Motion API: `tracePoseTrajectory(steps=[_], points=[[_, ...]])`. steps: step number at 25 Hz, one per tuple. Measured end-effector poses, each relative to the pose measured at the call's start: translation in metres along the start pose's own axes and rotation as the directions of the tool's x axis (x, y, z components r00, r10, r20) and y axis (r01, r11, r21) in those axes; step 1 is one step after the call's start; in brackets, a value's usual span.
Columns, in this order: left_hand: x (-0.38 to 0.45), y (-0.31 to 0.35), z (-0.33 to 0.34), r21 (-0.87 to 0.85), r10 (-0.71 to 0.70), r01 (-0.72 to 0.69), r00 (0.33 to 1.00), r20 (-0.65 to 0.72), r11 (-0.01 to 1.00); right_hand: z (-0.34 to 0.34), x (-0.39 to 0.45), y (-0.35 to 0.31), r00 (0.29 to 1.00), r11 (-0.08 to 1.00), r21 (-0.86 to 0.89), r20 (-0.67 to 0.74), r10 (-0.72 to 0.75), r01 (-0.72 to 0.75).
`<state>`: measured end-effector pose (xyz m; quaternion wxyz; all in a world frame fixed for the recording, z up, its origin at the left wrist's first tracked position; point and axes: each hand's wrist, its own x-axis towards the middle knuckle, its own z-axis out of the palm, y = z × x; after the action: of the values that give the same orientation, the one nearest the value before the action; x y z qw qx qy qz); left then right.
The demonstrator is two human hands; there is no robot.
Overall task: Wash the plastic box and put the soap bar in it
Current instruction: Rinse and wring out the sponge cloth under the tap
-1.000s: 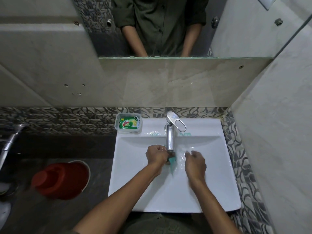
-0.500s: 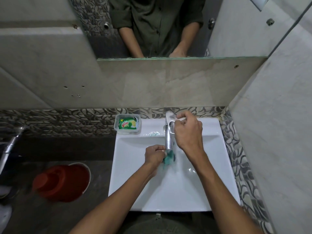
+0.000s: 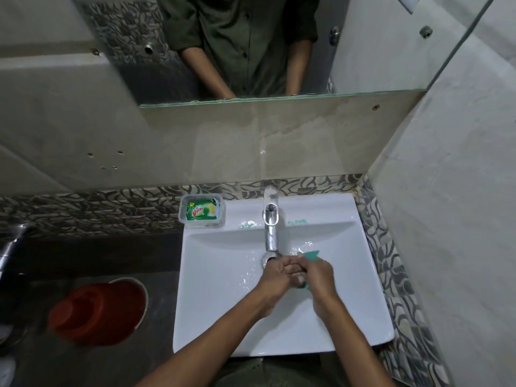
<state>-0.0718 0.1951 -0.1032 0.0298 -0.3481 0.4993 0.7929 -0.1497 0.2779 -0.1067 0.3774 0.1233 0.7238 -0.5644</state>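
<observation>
A clear plastic box [image 3: 201,222] stands on the sink's back left corner, and inside it lies a green wrapped Vim soap bar [image 3: 202,209]. Both my hands are pressed together in the white sink [image 3: 223,303], just in front of the tap spout [image 3: 271,238]. My right hand [image 3: 317,275] is closed around a flat teal piece [image 3: 312,255]; one corner sticks out above the fingers and another edge shows below. My left hand [image 3: 275,272] has its fingers curled against the same piece. I cannot tell what the teal piece is.
The drain [image 3: 268,257] lies under the spout, with water drops on the basin around it. Teal smears [image 3: 296,222] mark the back ledge. A red bucket with a red mug [image 3: 97,311] stands on the floor at the left. A tiled wall is close on the right.
My right hand left the basin, reached the tap lever, then came back down and closed on the teal piece beside my left hand. The lever now points straight forward.
</observation>
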Motion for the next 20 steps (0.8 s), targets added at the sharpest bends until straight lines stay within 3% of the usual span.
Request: tracePoseTrajectory(steps=[2,3,6,8,11,12,14,16,20], points=[[-0.005,0.011,0.000,0.070,0.020,-0.023,0.999,0.043,0.997,-0.009,0.009,-0.014,0.992,0.998,0.011,-0.110,-0.058,0.060],[-0.008,0.018,0.000,0.164,0.047,-0.050,0.999,0.026,0.985,-0.015,0.013,-0.025,0.969,0.991,-0.070,-0.210,-0.129,0.116],[-0.020,0.041,-0.004,0.438,0.213,-0.195,0.977,0.008,0.878,-0.034,0.022,-0.065,0.812,0.892,-0.293,-0.384,-0.440,0.345],[-0.030,0.062,-0.004,0.490,0.295,-0.293,0.953,0.076,0.821,-0.037,0.030,-0.089,0.734,0.788,-0.381,-0.314,-0.602,0.483],[-0.033,0.092,-0.006,0.571,0.479,-0.439,0.873,0.089,0.694,-0.021,0.050,-0.101,0.816,0.585,-0.667,0.061,-0.574,0.461],[-0.030,0.101,-0.008,0.605,0.564,-0.487,0.822,0.075,0.630,-0.017,0.056,-0.096,0.818,0.548,-0.688,0.115,-0.564,0.475],[-0.020,0.118,-0.010,0.668,0.711,-0.558,0.700,0.060,0.492,-0.014,0.064,-0.085,0.738,0.542,-0.652,0.039,-0.674,0.530],[-0.005,0.132,-0.013,0.696,0.769,-0.568,0.639,0.036,0.439,-0.014,0.068,-0.076,0.668,0.554,-0.654,-0.098,-0.737,0.516],[0.023,0.146,-0.005,0.723,0.725,-0.490,0.689,-0.021,0.487,0.010,0.079,-0.073,0.682,0.455,-0.809,-0.095,-0.725,0.371]])
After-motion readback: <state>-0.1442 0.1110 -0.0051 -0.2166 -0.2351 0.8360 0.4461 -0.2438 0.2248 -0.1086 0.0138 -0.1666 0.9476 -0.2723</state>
